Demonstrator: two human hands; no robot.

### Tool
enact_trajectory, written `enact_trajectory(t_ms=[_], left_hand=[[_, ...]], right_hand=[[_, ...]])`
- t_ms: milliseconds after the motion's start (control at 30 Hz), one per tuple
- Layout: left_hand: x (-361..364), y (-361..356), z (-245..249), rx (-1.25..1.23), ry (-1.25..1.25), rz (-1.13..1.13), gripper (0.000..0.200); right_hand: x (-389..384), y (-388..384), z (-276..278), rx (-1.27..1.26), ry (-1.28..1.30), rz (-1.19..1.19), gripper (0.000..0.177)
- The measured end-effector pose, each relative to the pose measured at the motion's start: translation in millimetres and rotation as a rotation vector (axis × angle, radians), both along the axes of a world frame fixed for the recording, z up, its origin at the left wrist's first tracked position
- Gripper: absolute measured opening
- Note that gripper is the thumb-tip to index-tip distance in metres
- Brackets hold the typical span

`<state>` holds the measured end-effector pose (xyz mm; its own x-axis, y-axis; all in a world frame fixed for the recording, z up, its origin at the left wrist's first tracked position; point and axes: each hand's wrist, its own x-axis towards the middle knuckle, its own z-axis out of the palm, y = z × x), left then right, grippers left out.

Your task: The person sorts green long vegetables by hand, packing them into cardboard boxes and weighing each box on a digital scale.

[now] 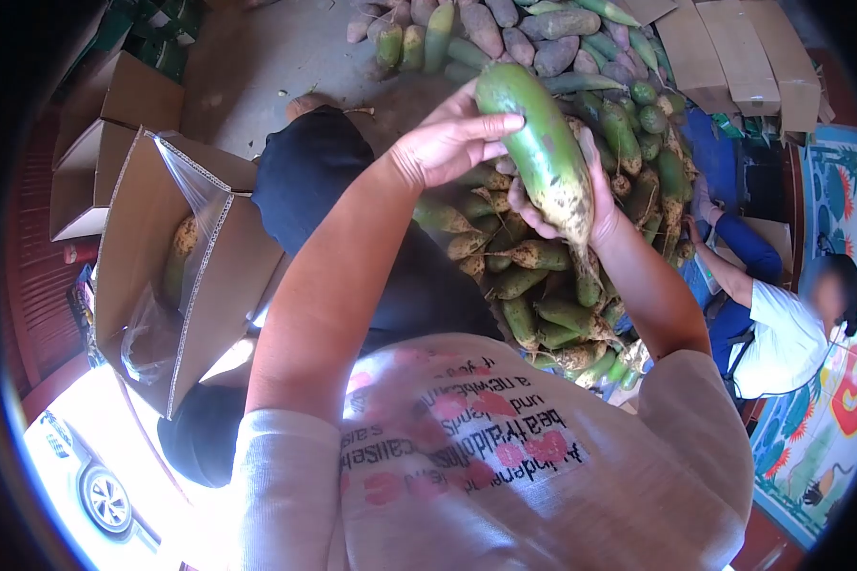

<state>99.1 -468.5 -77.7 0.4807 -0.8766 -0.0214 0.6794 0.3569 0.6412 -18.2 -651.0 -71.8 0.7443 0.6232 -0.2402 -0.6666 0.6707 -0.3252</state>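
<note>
A large green radish with a pale, dirt-speckled root end is held up in front of me by both hands. My left hand grips its upper part from the left, thumb lying across the skin. My right hand wraps round the lower part from the right, with fingertips showing on the left side. The thin root tip points down towards my shirt. Beneath and behind my hands lies a heap of similar radishes, many with soil on them.
At the left stands an open cardboard box with a plastic liner and a radish inside. Purplish roots lie at the top. Flattened cardboard is at the upper right. A co-worker sits at the right, a hand near the heap.
</note>
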Motion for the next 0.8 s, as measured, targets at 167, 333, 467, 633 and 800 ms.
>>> enact_trajectory(t_ms=[167, 333, 467, 633, 800], left_hand=[[10.2, 6.1, 2.3, 0.248, -0.063, 0.145, 0.066], [5.1, 4.1, -1.6, 0.584, 0.010, 0.312, 0.083], [15.1, 12.4, -3.5, 0.537, 0.036, 0.306, 0.089], [22.1, 19.9, 18.0, 0.328, 0.129, 0.407, 0.071], [33.4, 98.9, 79.5, 0.173, -0.039, 0.594, 0.059]], right_hand=[[18.8, 0.2, 29.5, -0.466, -0.011, -0.062, 0.088], [21.1, 17.2, 36.5, -0.996, -0.115, -0.117, 0.073], [33.0, 0.6, 10.6, -0.888, 0.022, -0.117, 0.057], [44.6, -2.5, 28.9, -0.563, -0.050, -0.223, 0.052], [75.0, 3.1, 61.2, -0.307, -0.133, -0.277, 0.055]])
